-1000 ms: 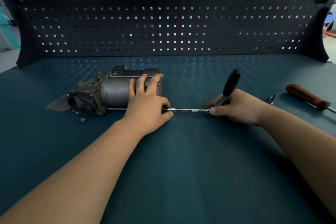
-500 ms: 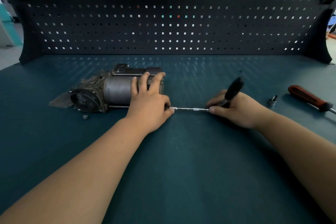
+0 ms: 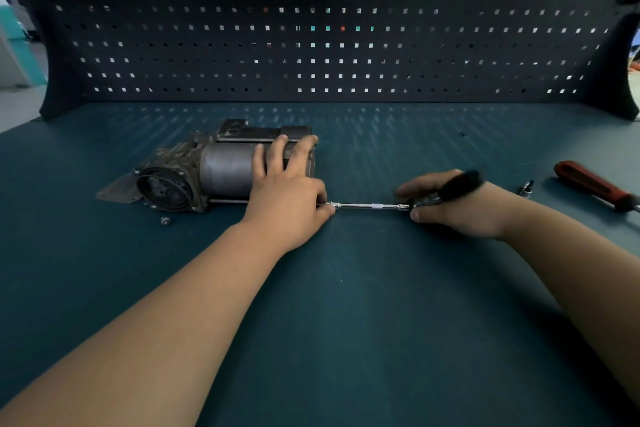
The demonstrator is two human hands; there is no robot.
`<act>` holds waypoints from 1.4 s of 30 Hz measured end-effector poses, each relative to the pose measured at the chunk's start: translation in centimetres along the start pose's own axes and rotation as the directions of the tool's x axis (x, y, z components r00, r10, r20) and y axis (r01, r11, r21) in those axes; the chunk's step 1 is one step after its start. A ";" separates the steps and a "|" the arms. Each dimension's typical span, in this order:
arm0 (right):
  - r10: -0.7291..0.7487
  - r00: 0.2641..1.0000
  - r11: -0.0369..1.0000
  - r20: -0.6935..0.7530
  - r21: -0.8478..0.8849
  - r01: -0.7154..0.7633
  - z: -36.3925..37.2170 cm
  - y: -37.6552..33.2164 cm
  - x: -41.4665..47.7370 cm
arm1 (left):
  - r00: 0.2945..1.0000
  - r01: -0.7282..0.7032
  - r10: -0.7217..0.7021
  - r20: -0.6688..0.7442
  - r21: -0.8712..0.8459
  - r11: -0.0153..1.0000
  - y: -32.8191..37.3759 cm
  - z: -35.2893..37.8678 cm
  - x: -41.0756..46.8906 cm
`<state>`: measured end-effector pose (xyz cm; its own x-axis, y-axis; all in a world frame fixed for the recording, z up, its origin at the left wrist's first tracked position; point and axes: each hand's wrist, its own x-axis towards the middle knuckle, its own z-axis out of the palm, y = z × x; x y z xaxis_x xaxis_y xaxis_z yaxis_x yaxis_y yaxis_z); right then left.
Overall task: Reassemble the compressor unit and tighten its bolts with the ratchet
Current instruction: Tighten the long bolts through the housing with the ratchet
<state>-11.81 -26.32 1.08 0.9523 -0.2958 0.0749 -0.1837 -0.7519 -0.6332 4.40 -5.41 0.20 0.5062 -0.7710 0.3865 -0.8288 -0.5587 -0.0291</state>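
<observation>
The compressor (image 3: 207, 170) lies on its side in the left half of the desk (image 3: 346, 322), closer to the far edge than the near one. A thin bar (image 3: 372, 206) runs from its right end, low down, out to the ratchet (image 3: 457, 185).

What has changed is the ratchet. A second ago its black handle stood up steeply. Now it leans low, toward the desk's right edge. The bar has not moved off its line, so I think this is one turn of a bolt that sits behind the left hand (image 3: 287, 198).

The left hand stays put. Three fingers lie flat on the compressor and press it down. The thumb and first finger seem to pinch the bar's end. The right hand (image 3: 460, 208) is curled round the ratchet near its head.

So the work is at the tightening step, and the bolt likely needs more swings.

A small loose bolt (image 3: 165, 220) lies on the desk just beside the compressor, on its near side. It may belong in the unit, so the job looks not done.

A bit (image 3: 525, 188) and a red screwdriver (image 3: 592, 185) lie untouched near the right edge.
</observation>
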 end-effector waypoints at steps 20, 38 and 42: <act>0.277 0.928 0.961 -0.249 0.047 -0.274 1.8 -0.8 0.7 | 0.999 -0.022 0.023 -0.025 0.026 0.999 -0.3 0.2 0.2; -0.213 0.972 0.806 -0.104 -0.581 0.115 0.2 -1.4 -1.2 | 0.999 -0.022 0.022 -0.028 -0.007 1.000 -0.3 -0.1 -0.2; -0.104 0.976 0.933 -0.192 -0.358 0.029 1.0 -0.8 -0.7 | 0.999 -0.031 0.030 -0.043 -0.017 0.999 -0.3 -0.2 -0.3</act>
<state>-12.09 -24.92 0.74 0.9019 -0.3233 0.2865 -0.2309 -0.9213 -0.3129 4.49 -4.94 0.26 0.4702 -0.7737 0.4246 -0.8480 -0.5294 -0.0255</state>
